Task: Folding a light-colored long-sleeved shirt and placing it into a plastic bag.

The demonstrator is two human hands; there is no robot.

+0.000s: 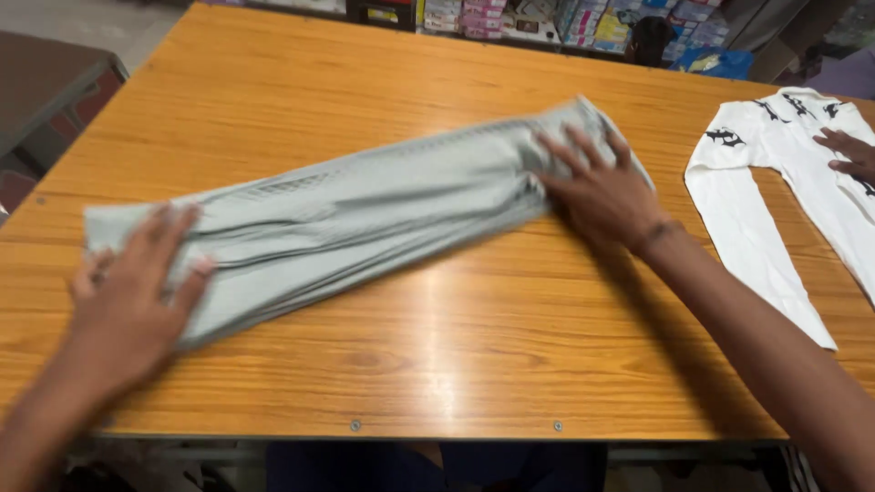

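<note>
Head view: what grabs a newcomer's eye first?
A long pale grey-green cloth folded into a strip lies slantwise across the middle of the wooden table, with the left hand flat on its near-left end and the right hand flat on its far-right end. At the right edge lies a white shirt with dark prints, another person's hand on it.

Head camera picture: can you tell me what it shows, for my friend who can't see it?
Two hands press flat on a long, folded pale grey-green garment lying across a wooden table: the left hand on its near end, the right hand on its far end. At the right edge, another person's hand rests on a white long-sleeved shirt with dark prints.
</note>
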